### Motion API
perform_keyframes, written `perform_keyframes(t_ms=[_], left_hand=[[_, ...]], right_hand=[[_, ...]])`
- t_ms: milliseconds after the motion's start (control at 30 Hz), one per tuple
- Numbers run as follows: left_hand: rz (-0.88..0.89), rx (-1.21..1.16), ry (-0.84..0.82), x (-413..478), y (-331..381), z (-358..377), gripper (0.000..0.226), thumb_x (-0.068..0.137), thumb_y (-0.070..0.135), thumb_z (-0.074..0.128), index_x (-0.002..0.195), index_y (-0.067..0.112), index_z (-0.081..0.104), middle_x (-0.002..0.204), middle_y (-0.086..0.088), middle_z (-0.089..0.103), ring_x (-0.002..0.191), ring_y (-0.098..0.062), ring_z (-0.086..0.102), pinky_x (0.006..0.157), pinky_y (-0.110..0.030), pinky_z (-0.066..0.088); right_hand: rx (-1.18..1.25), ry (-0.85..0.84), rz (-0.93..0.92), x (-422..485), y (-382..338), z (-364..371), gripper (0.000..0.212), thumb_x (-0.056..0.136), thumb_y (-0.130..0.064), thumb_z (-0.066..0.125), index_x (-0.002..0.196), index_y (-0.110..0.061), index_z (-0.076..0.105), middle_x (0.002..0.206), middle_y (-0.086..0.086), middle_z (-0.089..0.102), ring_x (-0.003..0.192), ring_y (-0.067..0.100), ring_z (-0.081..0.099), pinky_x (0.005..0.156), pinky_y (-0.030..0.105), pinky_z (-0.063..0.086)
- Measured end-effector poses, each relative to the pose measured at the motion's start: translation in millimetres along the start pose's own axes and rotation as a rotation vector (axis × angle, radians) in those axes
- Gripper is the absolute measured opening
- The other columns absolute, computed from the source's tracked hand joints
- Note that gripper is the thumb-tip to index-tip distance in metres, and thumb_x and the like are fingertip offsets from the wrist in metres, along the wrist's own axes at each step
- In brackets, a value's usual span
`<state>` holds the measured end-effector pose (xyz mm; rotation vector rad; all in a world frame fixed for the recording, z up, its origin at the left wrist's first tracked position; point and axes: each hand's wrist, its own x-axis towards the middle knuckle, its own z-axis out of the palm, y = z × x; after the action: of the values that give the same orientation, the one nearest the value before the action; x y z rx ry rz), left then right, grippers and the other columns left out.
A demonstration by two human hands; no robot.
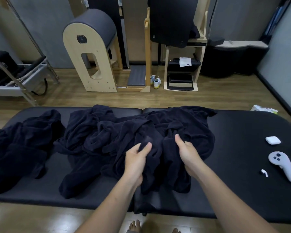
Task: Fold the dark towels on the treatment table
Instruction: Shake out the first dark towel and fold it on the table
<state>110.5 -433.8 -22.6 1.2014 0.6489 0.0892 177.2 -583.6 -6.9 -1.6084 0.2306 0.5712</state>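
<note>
Left grip [136, 160] and right grip [188, 153] are closed on a crumpled dark towel [160, 172] at the near edge of the tabletop [242, 148]; folding is judged unstarted, corners to be found next.

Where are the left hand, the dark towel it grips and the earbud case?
left hand [136, 163], head view, middle of the hand.
dark towel [158, 174], head view, its hanging fold.
earbud case [273, 140], head view, its top face.
</note>
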Motion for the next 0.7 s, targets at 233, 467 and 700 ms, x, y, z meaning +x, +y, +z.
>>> perform_keyframes(t_ms=[233,467,700], left_hand=[[0.283,0.256,-0.101,-8.8,23.4,25.4,0.01,0.087,0.001,0.069,0.085,0.011,0.066,0.086,-0.002,0.07,0.076,-0.012,0.063,0.074,-0.027,0.051],[0.273,0.259,-0.282,-18.3,31.2,41.9,0.038,0.089,-0.011,0.055,0.091,0.019,0.076,0.125,0.01,0.067,0.091,0.01,0.064,0.08,-0.012,0.048],[0.338,0.306,-0.273,0.6,49.9,43.8,0.034,0.094,-0.003,0.06,0.115,0.023,0.063,0.085,0.005,0.063,0.058,-0.01,0.057,0.057,-0.023,0.048]], right_hand=[[-0.275,0.234,-0.438,-1.5,-7.9,-1.2,0.028,0.097,-0.028,0.061,0.072,-0.014,0.063,0.066,0.004,0.064,0.062,0.011,0.057,0.06,0.029,0.044],[-0.282,0.222,-0.505,-3.8,-15.7,0.9,0.023,0.098,-0.016,0.053,0.078,-0.01,0.063,0.073,0.01,0.066,0.07,0.026,0.061,0.065,0.039,0.049],[-0.273,0.029,-0.6,-14.8,-27.9,-8.0,0.02,0.101,-0.015,0.052,0.091,-0.006,0.066,0.086,0.011,0.069,0.082,0.029,0.064,0.078,0.044,0.051]])
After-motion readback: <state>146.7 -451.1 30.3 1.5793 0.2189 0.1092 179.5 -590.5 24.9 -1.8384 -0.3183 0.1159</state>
